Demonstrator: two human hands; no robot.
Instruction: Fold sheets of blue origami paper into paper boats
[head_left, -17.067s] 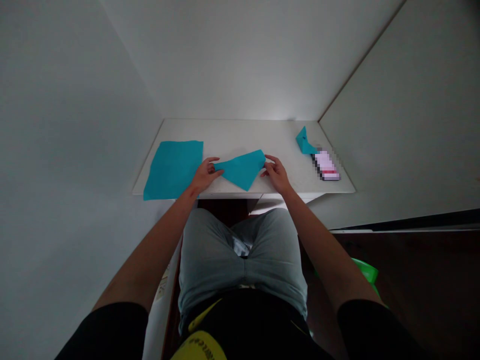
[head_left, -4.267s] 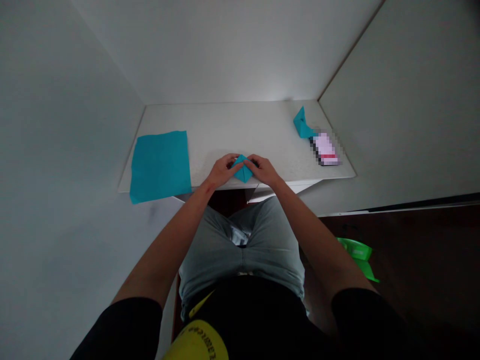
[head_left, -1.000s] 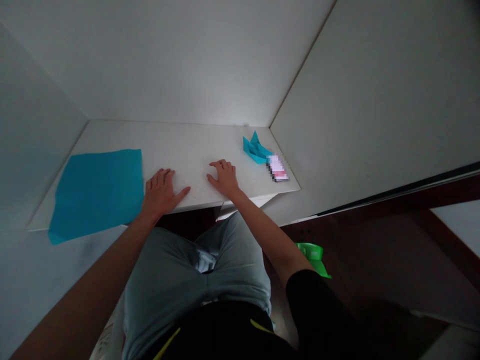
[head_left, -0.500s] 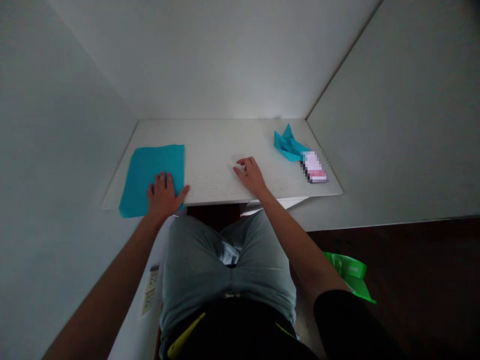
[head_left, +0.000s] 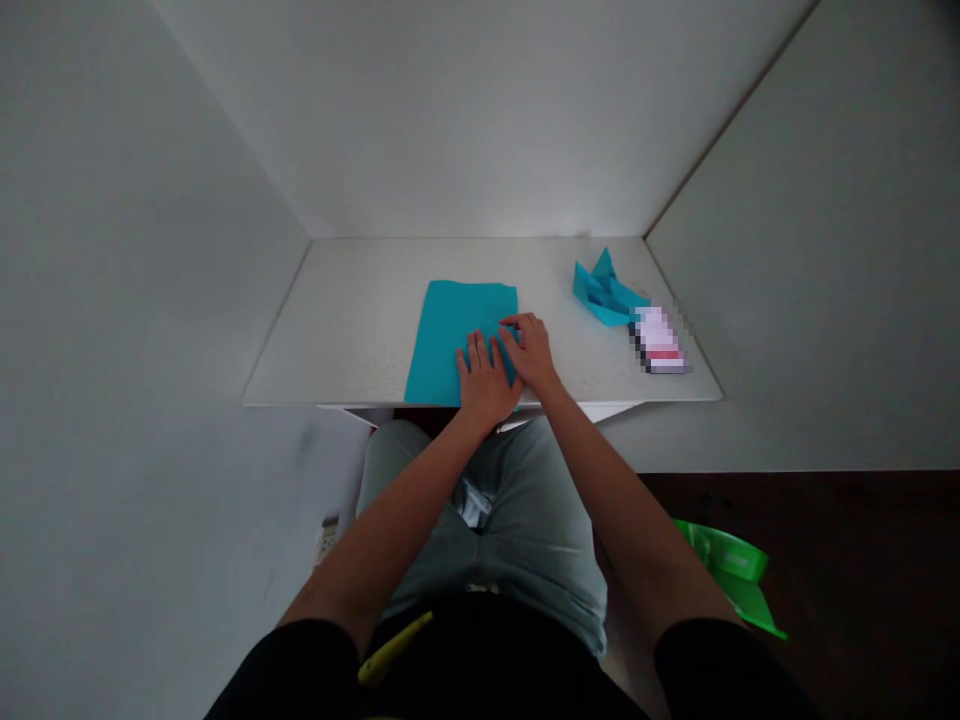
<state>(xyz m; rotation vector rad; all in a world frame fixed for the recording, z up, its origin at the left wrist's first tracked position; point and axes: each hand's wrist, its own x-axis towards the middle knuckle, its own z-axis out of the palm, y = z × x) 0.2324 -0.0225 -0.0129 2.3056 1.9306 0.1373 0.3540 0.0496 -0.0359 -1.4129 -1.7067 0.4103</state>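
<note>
A sheet of blue paper (head_left: 450, 325) lies flat on the white desk, its near edge close to the desk's front edge. My left hand (head_left: 486, 380) rests flat on the sheet's lower right part, fingers spread. Just right of it, my right hand (head_left: 532, 350) is at the sheet's right edge, its fingers loosely bent and the thumb apart from the forefinger. The two hands are close together, the left thumb by the right wrist. I cannot tell how firmly the right fingertips touch the paper.
A folded blue paper boat (head_left: 606, 295) stands on the right of the white desk (head_left: 352, 320), against a phone (head_left: 661, 342) with a blurred screen. Walls close in the desk at the back and both sides. A green plastic thing (head_left: 727, 560) is low on the right, above the dark floor.
The blue sheet has slid from the desk's left side to the middle, with my left hand on it. My right hand now meets its right edge. The view has shifted slightly left.
</note>
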